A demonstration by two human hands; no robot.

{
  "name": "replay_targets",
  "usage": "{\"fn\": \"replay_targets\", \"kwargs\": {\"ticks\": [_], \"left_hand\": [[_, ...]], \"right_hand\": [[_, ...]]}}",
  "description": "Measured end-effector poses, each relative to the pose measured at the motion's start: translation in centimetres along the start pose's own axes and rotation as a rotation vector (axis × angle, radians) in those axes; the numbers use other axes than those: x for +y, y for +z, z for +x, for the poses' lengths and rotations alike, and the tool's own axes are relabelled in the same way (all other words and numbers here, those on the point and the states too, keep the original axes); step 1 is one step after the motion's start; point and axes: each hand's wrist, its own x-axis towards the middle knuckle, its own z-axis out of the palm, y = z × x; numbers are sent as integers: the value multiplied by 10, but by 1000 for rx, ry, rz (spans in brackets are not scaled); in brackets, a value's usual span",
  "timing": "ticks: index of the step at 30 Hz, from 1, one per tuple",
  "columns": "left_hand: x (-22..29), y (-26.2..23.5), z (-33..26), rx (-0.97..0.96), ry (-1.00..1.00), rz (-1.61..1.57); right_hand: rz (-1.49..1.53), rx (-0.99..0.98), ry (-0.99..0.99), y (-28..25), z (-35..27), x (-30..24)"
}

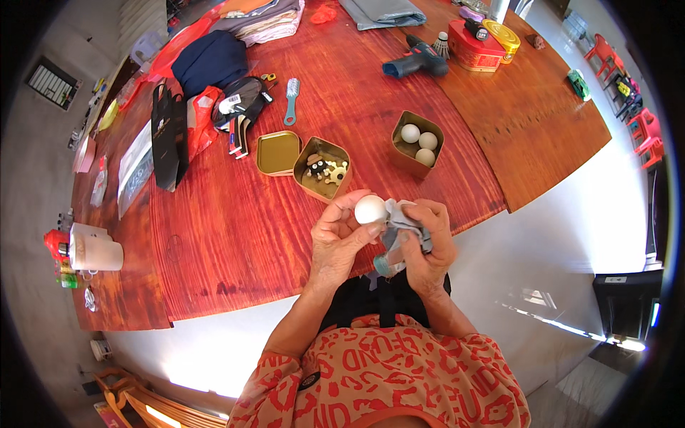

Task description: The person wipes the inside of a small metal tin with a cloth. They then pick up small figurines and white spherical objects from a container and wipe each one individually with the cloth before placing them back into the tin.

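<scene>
Between the fingertips of my left hand (pixel 335 232) is a white ball (pixel 369 210), about the size of a table tennis ball. My right hand (pixel 432 250) grips a crumpled grey cloth (pixel 397 220), which touches the ball's right side; a teal patch shows at the cloth's lower end. Just beyond my left hand stands an open tin box (pixel 303 187) with small figures inside, one dark (pixel 315 166) and one cream (pixel 335 172). Its likely lid, a shallow gold tray (pixel 278 152), lies beside it. Farther right, a second open tin (pixel 412 165) contains three white balls (pixel 427 140).
Toward the back of the red wooden table (pixel 235 264) are a teal hairbrush (pixel 292 100), a power drill (pixel 417 59), a shuttlecock (pixel 442 46) and a red tin (pixel 472 53). A black paper bag (pixel 169 139) stands at left, with a white container (pixel 96 250) nearer.
</scene>
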Motion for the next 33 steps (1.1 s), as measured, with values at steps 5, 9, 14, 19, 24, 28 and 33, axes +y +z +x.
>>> {"fn": "replay_targets", "kwargs": {"ticks": [5,9,14,19,24,28,33], "left_hand": [[0,-2,-18,-85,212,265],[-1,-2,-21,-71,214,248],[-5,0,-22,-68,217,321],[-7,4,-21,-21,162,269],[-3,-1,-18,-60,188,204],[0,-2,-19,-96,188,292],[3,3,-20,-49,188,347]], "right_hand": [[-3,-113,-119,19,-1,-6],[239,-201,163,17,1,-8],[424,-215,273,13,11,2],[302,-167,210,15,4,1],[-29,-277,-201,10,1,0],[-19,-311,-181,2,7,5],[305,-284,269,4,10,3]]}}
